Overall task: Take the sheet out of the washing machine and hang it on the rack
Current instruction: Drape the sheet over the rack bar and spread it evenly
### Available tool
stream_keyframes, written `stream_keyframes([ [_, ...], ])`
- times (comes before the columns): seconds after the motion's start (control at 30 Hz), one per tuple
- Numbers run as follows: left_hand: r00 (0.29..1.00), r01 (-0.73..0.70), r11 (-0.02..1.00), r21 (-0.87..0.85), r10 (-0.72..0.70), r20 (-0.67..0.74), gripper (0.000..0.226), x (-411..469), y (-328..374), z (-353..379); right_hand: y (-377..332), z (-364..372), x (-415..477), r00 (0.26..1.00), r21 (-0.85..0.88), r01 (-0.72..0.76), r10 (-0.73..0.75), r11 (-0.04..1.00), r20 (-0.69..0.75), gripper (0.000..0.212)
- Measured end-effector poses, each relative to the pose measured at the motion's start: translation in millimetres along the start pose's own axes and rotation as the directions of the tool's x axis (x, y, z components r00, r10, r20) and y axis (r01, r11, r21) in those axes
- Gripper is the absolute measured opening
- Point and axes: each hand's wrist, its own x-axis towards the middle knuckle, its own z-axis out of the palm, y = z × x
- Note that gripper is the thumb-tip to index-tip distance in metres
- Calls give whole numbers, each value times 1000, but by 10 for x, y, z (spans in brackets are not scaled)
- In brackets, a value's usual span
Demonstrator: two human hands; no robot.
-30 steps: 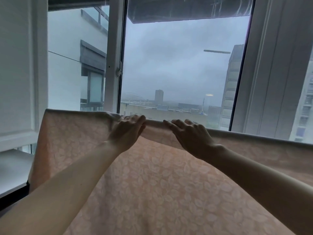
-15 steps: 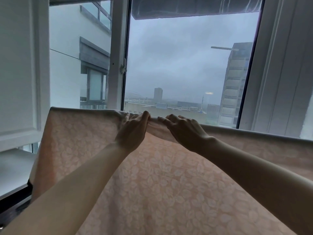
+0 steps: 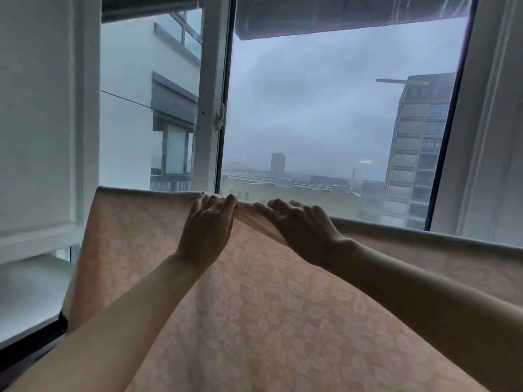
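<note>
Item under inspection: one sheet [image 3: 254, 321], thin woven cloth, pale peach-pink, printed all over with a lighter leaf pattern. The surface is matt. It lies mostly smooth, with light showing through the upper part.

Location: the sheet hangs in front of the window, draped over a straight horizontal line that runs from the left of the view to the right edge. Whatever carries it along that line is hidden under the cloth. The near side falls toward the camera and fills the lower half of the view. Its left edge drops straight down beside the window sill [image 3: 28, 292], a flat pale ledge.

Left hand [image 3: 208, 230]: at the top fold, near the middle. The grip hooks over the fold, with the fingertips curled onto the far side.

Right hand [image 3: 305, 230]: just beside the left, fingers bent at the knuckles. The grip pinches the cloth at the fold. Between the two hands the cloth is gathered into a small raised ridge, and short creases run from it under the right hand.

Surroundings: a white window frame [image 3: 210, 94] with smooth upright bars, grey sky behind the glass, and a tall block of flats [image 3: 416, 154] on the right.
</note>
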Motion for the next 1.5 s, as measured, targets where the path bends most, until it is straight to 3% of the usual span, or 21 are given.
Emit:
stream_keyframes([
  [0.17, 997, 53, 995, -78, -58, -50, 4, 71, -53, -61, -42, -27, 51, 1000, 14, 28, -28, 1000, -6, 62],
  [0.4, 985, 105, 994, -33, -99, 140, 26, 207, -450, -110, -25, 38, 36, 998, 48, 14, -11, 999, -64, 50],
  [0.67, 992, -108, 990, 88, 102, 69, 11, 238, -661, -200, -130, 35, 148, 997, 95, 52, -46, 994, -60, 47],
  [1.0, 927, -376, 922, 88, 373, 50, 23, -169, -948, -161, -296, 23, 319, 1000, 66, 10, -11, 998, 14, 51],
  [1.17, 906, -423, 906, 6, 422, 16, 18, -176, -866, -180, -394, 33, 400, 1000, 57, -13, 12, 998, 22, 54],
  [1.33, 885, -443, 892, -86, 451, 119, 18, -317, -831, -168, -440, 54, 418, 999, 42, -13, 12, 999, 33, 55],
  [1.5, 927, -284, 920, -271, 336, 167, 11, -100, -944, -304, -437, 20, 435, 1000, 78, -9, 8, 997, 7, 52],
])
